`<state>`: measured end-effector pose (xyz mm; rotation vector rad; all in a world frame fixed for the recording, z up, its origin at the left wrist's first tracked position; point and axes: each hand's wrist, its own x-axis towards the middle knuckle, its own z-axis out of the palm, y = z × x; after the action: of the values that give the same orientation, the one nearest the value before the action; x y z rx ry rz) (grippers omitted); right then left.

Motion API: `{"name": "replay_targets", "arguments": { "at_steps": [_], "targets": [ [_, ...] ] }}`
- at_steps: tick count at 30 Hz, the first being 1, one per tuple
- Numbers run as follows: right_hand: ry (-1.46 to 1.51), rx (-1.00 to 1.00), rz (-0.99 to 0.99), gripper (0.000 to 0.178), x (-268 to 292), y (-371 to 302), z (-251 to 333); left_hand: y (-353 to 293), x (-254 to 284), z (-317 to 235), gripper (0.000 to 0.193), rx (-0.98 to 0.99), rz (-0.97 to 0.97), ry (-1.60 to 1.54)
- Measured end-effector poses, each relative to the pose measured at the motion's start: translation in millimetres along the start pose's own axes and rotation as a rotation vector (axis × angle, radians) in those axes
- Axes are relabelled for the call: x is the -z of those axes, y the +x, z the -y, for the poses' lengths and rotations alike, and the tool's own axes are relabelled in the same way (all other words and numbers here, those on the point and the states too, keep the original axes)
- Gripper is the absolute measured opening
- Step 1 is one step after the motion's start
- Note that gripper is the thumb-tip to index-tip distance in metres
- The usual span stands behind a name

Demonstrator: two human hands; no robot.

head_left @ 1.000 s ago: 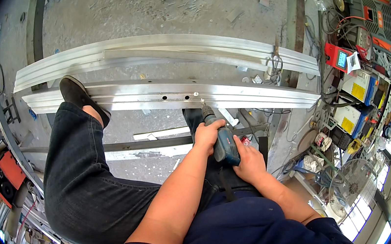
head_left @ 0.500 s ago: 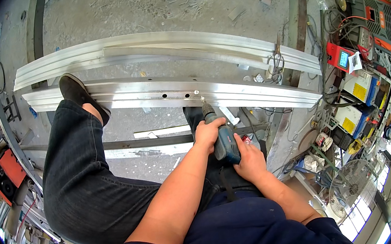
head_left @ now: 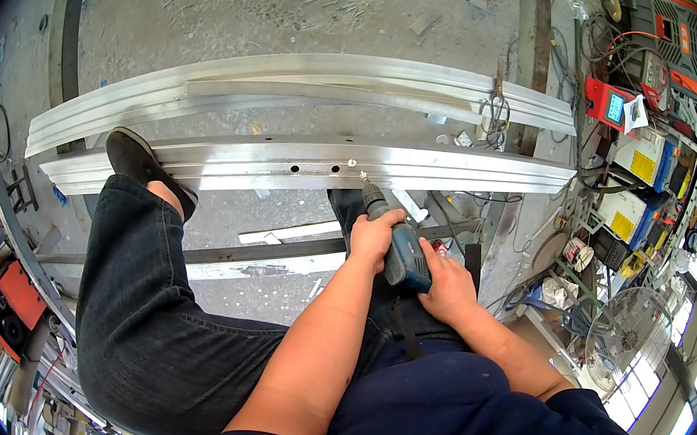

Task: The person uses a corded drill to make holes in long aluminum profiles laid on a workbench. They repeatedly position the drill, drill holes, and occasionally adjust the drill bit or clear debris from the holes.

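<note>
Both of my hands are closed round a dark blue-green power drill (head_left: 404,250). My left hand (head_left: 373,239) wraps its body from the left, near the chuck. On the right, my right hand (head_left: 448,284) grips the rear part of it. The drill's tip meets the near side of a silver aluminium profile (head_left: 236,166), where bright shavings cluster. Two dark round holes (head_left: 316,169) show in the profile just left of the tip. My left foot, in a dark shoe (head_left: 134,158), rests on the profile's left part.
A second aluminium profile (head_left: 277,73) with a thin strip lies beyond the first, a pair of scissors (head_left: 495,110) at its right end. Dark steel beams (head_left: 531,35) support them. At right stand a red box with a display (head_left: 609,104), an orange-and-grey machine (head_left: 681,37) and a fan (head_left: 627,330).
The whole view has shifted very slightly. My hands, the drill and the profile keep the same places relative to each other.
</note>
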<state>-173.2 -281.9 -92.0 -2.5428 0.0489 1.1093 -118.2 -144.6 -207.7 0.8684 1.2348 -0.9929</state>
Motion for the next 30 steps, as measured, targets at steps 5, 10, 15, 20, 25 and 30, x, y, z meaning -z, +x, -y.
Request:
{"name": "replay_targets", "arguments": {
  "at_steps": [5,10,15,20,25,30],
  "targets": [
    [-0.006,0.008,-0.001,0.099,-1.4,1.2,-1.6,0.2,0.7,-1.6,0.054,0.001,-0.011,0.014],
    [0.000,-0.006,0.017,0.099,0.1,2.0,-0.5,-2.1,-0.2,-3.5,0.054,-0.002,-0.020,0.008],
    [-0.011,0.007,0.005,0.098,0.7,2.4,-0.7,-3.1,-0.9,-5.7,0.052,0.008,-0.015,0.003],
    [0.004,-0.003,0.011,0.098,3.0,2.7,0.7,-1.7,-0.9,-3.8,0.053,0.005,-0.011,-0.002],
    [0.000,-0.017,0.049,0.098,8.3,5.2,1.3,-0.4,-1.9,-6.4,0.054,0.027,0.005,-0.017],
    [-0.065,0.002,0.122,0.094,32.7,22.5,2.2,5.3,-5.5,-23.8,0.043,0.170,0.085,-0.042]
  ]
}}
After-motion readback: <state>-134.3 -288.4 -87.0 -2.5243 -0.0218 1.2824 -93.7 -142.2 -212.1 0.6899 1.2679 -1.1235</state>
